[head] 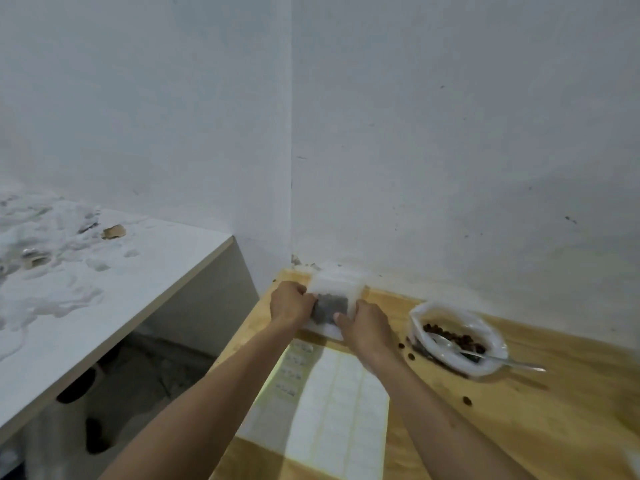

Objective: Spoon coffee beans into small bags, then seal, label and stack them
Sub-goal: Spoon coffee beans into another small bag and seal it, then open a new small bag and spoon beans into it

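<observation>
A small clear bag [334, 299] with dark coffee beans in it lies at the far corner of the wooden table [519, 427], on top of other white bags. My left hand [290, 304] grips its left edge and my right hand [363, 323] grips its right edge. A white bowl [457, 337] lined with clear plastic holds brown coffee beans to the right, with a metal spoon [485, 355] resting in it, handle pointing right. A sheet of white labels [332, 410] lies flat between my forearms.
Several loose beans [467, 400] lie on the wood near the bowl. A lower white surface [104, 292] with crumpled plastic stands at left, across a gap. White walls meet in a corner right behind the bags.
</observation>
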Tool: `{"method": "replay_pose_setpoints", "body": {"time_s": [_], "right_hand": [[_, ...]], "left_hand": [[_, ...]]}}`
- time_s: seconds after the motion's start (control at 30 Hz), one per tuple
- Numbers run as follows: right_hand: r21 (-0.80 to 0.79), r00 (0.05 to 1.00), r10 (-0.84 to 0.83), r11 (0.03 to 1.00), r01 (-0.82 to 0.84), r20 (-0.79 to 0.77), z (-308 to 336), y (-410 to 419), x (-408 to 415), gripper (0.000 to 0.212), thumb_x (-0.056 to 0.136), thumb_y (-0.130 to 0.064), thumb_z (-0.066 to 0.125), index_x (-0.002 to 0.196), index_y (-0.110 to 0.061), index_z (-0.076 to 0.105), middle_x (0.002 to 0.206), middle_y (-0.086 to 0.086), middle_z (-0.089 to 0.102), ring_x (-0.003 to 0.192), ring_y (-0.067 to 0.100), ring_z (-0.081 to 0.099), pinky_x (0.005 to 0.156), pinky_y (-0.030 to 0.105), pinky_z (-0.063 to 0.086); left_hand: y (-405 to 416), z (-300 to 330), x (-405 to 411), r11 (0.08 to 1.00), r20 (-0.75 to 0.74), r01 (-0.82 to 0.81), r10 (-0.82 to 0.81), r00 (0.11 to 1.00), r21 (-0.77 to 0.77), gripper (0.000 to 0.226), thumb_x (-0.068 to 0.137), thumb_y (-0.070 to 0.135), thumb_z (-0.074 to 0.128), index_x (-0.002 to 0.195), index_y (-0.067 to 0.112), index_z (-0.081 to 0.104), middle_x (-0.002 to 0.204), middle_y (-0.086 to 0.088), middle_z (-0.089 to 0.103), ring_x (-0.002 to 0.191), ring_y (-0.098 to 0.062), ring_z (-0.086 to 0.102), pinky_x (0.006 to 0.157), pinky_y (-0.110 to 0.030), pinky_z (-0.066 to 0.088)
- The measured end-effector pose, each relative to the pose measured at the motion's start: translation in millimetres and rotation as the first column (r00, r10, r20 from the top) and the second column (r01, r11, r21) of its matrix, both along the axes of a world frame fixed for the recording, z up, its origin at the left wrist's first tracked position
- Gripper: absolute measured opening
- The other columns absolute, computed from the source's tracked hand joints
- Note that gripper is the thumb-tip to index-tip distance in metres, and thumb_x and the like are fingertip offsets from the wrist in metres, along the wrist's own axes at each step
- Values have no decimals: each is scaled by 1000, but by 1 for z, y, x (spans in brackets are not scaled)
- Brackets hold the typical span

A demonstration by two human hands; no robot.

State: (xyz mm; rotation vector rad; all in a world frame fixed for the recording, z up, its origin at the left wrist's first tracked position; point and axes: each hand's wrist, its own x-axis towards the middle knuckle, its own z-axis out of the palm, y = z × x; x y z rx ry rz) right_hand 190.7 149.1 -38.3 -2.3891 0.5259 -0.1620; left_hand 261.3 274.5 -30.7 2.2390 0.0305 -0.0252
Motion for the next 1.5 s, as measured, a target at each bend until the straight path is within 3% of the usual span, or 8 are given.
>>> {"method": "replay_pose_setpoints", "body": {"time_s": [0.2, 0.47, 0.53, 0.57, 0.67, 0.97, 1.3, 1.5], "right_hand": [[-41, 999, -33, 999, 33, 2, -10, -1, 17, 40, 94, -45, 59, 108, -8, 66, 111, 12, 65, 103, 31, 61, 71, 31, 41], [-20, 1000, -15, 1000, 15, 2, -13, -4, 24, 40, 95, -45, 58, 106, -7, 64, 109, 15, 64, 100, 32, 61, 70, 30, 38], [-32, 1000, 12, 999, -12, 8, -7, -5, 21, 42, 93, -48, 56, 107, -9, 65, 105, 11, 67, 96, 30, 63, 72, 32, 48], [-48, 999, 27, 999, -26, 18, -4, -7, 18, 43, 93, -49, 54, 106, -11, 66, 103, 10, 68, 94, 29, 65, 75, 35, 53], [-114, 995, 79, 991, -71, 68, 14, -13, 5, 38, 97, -43, 53, 114, -11, 64, 108, 9, 64, 99, 29, 63, 80, 38, 54], [-366, 984, 147, 925, -100, 104, 87, -77, -68, 61, 97, -50, 53, 149, -18, 46, 150, -1, 48, 136, 20, 47, 105, 37, 42], [-386, 975, -212, 896, 221, 67, 97, -204, -215, 63, 89, -57, 62, 139, -19, 57, 138, 1, 58, 122, 21, 58, 97, 37, 47], [-389, 911, -357, 884, 258, -208, 71, -253, -302, 69, 90, -62, 58, 139, -13, 57, 138, 6, 60, 121, 25, 60, 95, 40, 52]], "left_hand": [[5, -9, 20, 994, -24, 11, -13, 1000, -105, 23, 90, 23, 73, 72, 23, 59, 81, -2, 59, 77, -19, 54, 77, -33, 48], [8, -15, 26, 991, -29, 23, -27, 999, -134, 25, 89, 23, 72, 72, 24, 54, 81, -2, 55, 77, -18, 51, 75, -30, 42], [8, -13, 22, 990, -31, 39, -43, 999, -134, 6, 92, 25, 69, 89, 20, 68, 91, -8, 63, 88, -23, 60, 85, -32, 47], [8, -13, 20, 992, -27, 40, -44, 999, -121, 20, 94, 27, 67, 109, 14, 72, 106, -11, 69, 101, -27, 64, 95, -36, 50], [6, -7, 9, 999, 101, 31, -29, 994, -12, 43, 98, 27, 60, 136, 7, 60, 134, -14, 64, 122, -32, 60, 105, -44, 49], [-45, 30, -53, 974, 424, 216, -226, 877, 72, 38, 97, 28, 58, 131, 11, 64, 126, -7, 63, 119, -25, 55, 94, -36, 45], [-170, 44, -154, 753, 342, 623, -654, 675, 211, 46, 96, 39, 57, 133, 11, 61, 127, -5, 61, 104, -21, 64, 84, -31, 47], [-243, 35, -218, 529, 196, 769, -848, 492, 360, 58, 95, 48, 58, 139, 11, 54, 134, -8, 56, 119, -26, 57, 95, -37, 47]]}}
